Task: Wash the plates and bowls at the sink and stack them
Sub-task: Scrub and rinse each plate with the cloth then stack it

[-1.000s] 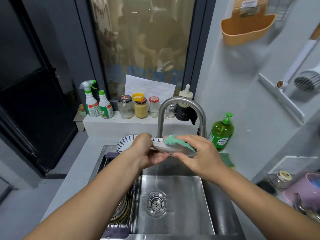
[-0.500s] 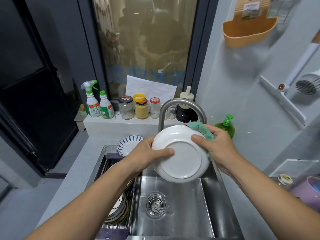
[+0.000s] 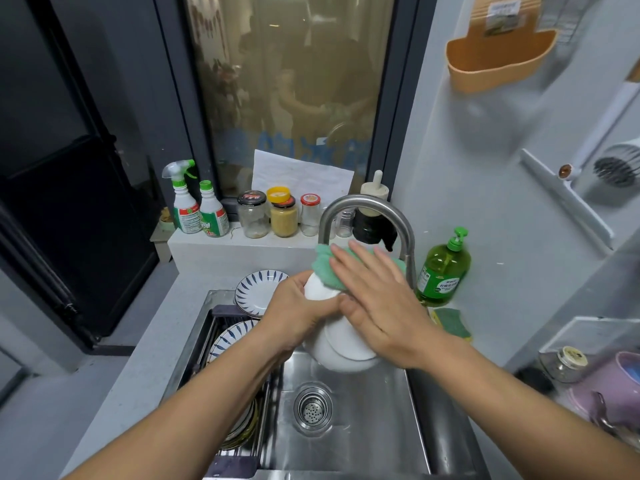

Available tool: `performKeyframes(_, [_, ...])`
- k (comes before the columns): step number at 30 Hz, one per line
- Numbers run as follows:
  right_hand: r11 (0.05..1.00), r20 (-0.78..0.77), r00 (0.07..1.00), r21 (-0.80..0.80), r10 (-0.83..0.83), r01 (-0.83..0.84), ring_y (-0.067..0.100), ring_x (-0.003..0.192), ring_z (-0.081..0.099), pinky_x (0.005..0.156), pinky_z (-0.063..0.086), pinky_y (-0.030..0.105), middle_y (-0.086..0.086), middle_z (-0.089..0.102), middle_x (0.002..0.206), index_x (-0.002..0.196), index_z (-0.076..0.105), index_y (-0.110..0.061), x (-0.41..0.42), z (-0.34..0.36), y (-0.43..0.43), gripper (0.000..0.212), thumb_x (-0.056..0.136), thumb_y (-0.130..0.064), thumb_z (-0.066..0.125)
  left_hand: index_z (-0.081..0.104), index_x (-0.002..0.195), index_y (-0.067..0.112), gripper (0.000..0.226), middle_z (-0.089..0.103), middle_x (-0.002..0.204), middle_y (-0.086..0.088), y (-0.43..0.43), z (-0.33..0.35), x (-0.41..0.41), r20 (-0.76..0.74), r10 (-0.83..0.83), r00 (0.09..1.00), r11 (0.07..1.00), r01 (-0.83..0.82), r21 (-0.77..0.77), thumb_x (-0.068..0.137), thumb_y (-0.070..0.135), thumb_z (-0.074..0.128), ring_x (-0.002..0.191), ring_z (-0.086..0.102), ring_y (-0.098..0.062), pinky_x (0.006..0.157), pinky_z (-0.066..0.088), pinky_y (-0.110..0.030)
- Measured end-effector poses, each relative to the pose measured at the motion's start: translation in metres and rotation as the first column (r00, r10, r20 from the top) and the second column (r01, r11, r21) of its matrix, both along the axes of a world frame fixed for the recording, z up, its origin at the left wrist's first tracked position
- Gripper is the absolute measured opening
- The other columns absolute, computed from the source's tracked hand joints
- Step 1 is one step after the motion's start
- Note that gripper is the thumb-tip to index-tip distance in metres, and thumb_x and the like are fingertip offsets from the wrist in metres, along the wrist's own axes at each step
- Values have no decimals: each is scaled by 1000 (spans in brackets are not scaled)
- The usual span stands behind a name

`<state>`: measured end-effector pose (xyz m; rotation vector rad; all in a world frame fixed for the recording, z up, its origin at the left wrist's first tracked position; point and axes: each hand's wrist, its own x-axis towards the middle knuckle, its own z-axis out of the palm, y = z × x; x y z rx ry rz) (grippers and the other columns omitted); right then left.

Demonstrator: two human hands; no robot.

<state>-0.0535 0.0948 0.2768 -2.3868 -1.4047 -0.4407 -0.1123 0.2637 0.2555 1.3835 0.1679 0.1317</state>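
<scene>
Shifted across the white plate (image 3: 346, 355), the green cloth (image 3: 323, 268) is pressed by the flat right hand (image 3: 377, 303); the plate is gripped by the left hand (image 3: 298, 306), mid-frame.

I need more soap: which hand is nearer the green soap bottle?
Right. The right hand presses the cloth on the plate, just left of the soap bottle; the left hand grips the plate's left rim, farther away.

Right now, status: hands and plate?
Left hand grips white plate rim over sink. Right hand flat, pressing green cloth on plate. Faucet close behind.
</scene>
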Motion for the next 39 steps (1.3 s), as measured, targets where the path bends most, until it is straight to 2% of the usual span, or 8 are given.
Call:
performKeyframes(10, [958,-408,913,271,28,91,16,154,-6,124,8,52,-5,-7,167,158,-1,-16,-2,-39,-28,68,103,-37,32,71,112,5,37,79,102,-16,28,9,4,-36,198,980,975,-201,-99,78,1,83,84,75,-25,73,63,-34])
performKeyframes(16, [979,-260,965,197,0,53,8,153,6,124,3,37,-9,17,164,156,26,-20,14,-3,0,66,102,-56,15,72,112,2,51,78,104,-18,8,2,8,-7,37,999,999,-37,14,64,12,86,85,72,-23,75,60,-32])
performKeyframes(21, [845,-576,812,480,98,238,2,130,49,114,36,30,-6,58,137,119,68,-24,33,9,-5,29,98,-30,49,73,111,5,52,79,102,-16,17,4,10,-24,37,999,999,-37,19,62,14,88,86,74,-25,72,59,-32])
performKeyframes(24, [806,-592,800,516,92,289,5,111,57,96,45,33,-10,62,116,99,60,-33,37,12,-4,11,95,-24,57,73,110,6,49,79,102,-16,17,11,11,-25,12,1000,1000,-12,6,63,12,88,86,75,-25,76,60,-35])
performKeyframes(27, [829,-633,772,464,64,312,3,113,54,98,45,32,-25,57,117,113,49,-49,36,11,-5,24,94,-33,50,73,107,6,39,79,99,-15,18,19,14,-6,41,999,999,-41,-11,72,-1,88,82,74,-24,72,62,-32])
performKeyframes(30, [786,-704,698,503,132,359,-14,132,38,113,29,20,-32,43,142,137,37,-54,22,2,-6,44,104,-26,43,72,110,6,35,79,98,-14,24,24,16,10,114,993,989,-113,-96,78,-1,83,82,75,-23,67,61,-30])
performKeyframes(34, [668,-738,635,592,227,450,-28,124,33,99,27,-2,-43,37,137,137,31,-52,-2,-18,0,58,105,-5,40,69,109,10,24,80,95,-8,27,22,19,-5,189,982,951,-184,-247,87,4,74,80,76,-19,65,61,-29])
performKeyframes(39, [502,-732,648,650,210,571,-3,104,57,92,42,22,-14,61,115,112,54,-38,15,-2,4,19,104,-22,48,68,120,5,48,78,108,-15,16,14,15,-4,113,994,978,-112,-176,75,10,85,94,75,-28,80,62,-37])
